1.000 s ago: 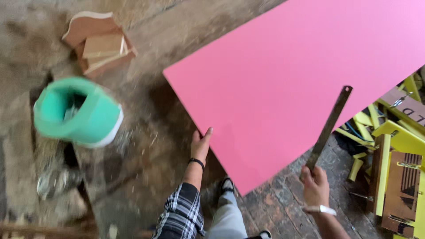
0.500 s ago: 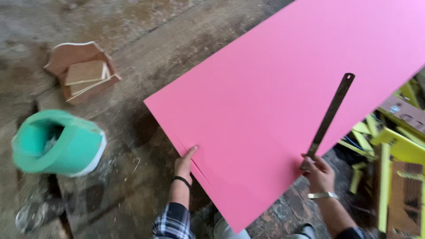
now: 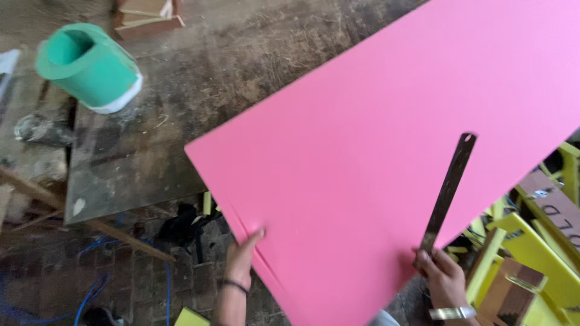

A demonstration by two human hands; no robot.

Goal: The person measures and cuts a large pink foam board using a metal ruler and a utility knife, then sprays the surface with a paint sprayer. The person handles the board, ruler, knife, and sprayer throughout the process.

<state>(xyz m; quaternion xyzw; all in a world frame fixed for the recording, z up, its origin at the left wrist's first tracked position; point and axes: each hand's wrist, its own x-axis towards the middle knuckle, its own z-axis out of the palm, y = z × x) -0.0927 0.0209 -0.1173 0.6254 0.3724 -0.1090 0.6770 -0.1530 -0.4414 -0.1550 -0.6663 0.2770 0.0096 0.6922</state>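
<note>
A large pink sheet (image 3: 374, 151) lies slanted across a worn wooden worktable (image 3: 181, 108), its near corner overhanging the table's front edge. My left hand (image 3: 241, 256) grips the sheet's near left edge, thumb on top. My right hand (image 3: 441, 271) pinches the lower end of a dark metal ruler (image 3: 448, 188) that lies flat on the sheet, pointing up and slightly right. A thin line runs along the sheet close to the left edge.
A roll of green sheet material (image 3: 87, 66) lies on the table's far left. Brown wooden blocks (image 3: 148, 15) sit at the top edge. Yellow painted wooden pieces (image 3: 531, 247) are stacked at the lower right. Blue cable (image 3: 90, 290) lies on the brick floor.
The view has shifted so the sheet and the green roll sit further right. Both hands keep their hold, the left on the sheet's edge and the right on the ruler.
</note>
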